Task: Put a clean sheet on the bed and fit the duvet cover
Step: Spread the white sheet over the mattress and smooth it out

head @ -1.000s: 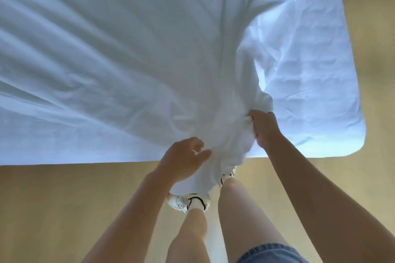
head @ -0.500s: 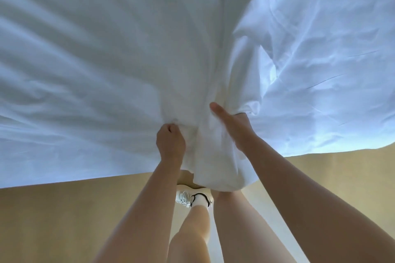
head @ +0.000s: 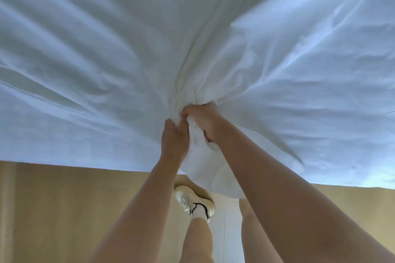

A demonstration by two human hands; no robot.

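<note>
1. While it fills the whole upper view, the white sheet (head: 106,49) gathers into a bunch at its near edge.
2. Tan floor (head: 64,209) lies below.
3. Right hand (head: 205,121) clutches the bunch, fingers curled.
4. Left hand (head: 173,143) grips it alongside.
5. White shoe (head: 192,200) stands beneath.

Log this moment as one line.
left hand: grips sheet | right hand: grips sheet | sheet: bunched at hands, folds fanning out

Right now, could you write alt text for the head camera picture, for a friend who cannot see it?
The left hand and right hand together grip one bunched gather of a wrinkled white fabric sheet at its near edge, with creases fanning out from it. Below are a tan floor and one white lace-up shoe.
</note>
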